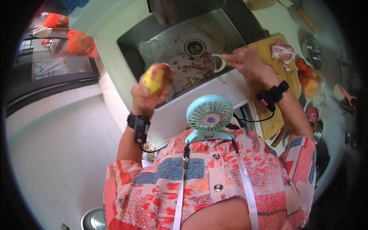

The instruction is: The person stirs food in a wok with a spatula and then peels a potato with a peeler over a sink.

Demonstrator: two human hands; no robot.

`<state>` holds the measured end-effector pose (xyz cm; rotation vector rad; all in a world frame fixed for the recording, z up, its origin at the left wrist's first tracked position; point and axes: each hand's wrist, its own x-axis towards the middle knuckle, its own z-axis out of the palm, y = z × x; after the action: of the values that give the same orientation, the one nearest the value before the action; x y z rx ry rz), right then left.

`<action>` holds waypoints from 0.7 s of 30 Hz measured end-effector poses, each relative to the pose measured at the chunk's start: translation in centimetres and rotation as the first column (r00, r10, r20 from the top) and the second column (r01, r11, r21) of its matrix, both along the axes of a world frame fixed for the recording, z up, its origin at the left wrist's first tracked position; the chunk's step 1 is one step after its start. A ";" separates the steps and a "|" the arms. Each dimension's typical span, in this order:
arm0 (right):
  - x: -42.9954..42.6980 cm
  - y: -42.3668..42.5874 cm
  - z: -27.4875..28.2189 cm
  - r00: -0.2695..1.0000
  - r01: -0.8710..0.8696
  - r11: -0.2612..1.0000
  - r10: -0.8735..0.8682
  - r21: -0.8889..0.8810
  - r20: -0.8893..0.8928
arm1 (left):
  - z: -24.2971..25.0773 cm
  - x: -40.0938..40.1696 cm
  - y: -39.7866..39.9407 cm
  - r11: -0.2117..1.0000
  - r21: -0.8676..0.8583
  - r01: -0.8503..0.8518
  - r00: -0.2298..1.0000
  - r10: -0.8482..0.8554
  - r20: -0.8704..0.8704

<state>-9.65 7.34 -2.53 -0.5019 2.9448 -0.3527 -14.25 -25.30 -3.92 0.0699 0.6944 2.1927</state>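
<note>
A partly peeled potato, yellow flesh bared on one side and brownish skin left on the other, is gripped in my left hand above the left front of the sink. My right hand holds a pale green Y-shaped peeler by its handle, over the sink's right front edge. Potato and peeler are apart. Strips of peel lie scattered on the floor of the steel sink, around the drain strainer.
To the right, a wooden cutting board bears a piece of raw meat. Tomatoes, a glass lid and a purplish onion sit beyond it. A turquoise fan hangs at my chest. Red plastic bags are at the left.
</note>
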 end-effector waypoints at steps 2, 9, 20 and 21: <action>-0.3 0.2 -0.6 0.994 0.104 0.990 -0.108 -0.093 -0.036 | 0.1 -0.4 0.6 0.992 -0.123 -0.005 1.000 0.008 0.027; -0.2 -1.3 -0.1 0.968 0.243 0.955 -0.251 -0.170 -0.026 | -1.7 0.8 2.1 0.933 -0.354 0.060 0.995 -0.026 0.100; 0.0 -7.6 4.4 0.976 -0.130 0.955 0.075 -0.266 -0.207 | -0.6 -0.5 3.1 0.822 -0.558 0.116 0.954 -0.249 -0.169; 0.0 -7.8 4.7 0.979 -0.149 0.970 0.117 -0.194 -0.164 | -0.3 -0.4 3.3 0.838 -0.534 0.108 0.947 -0.250 -0.201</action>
<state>-9.70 -0.48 2.22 -0.7822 3.0130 -0.6344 -14.65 -22.01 -4.25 0.1451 1.3569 1.7631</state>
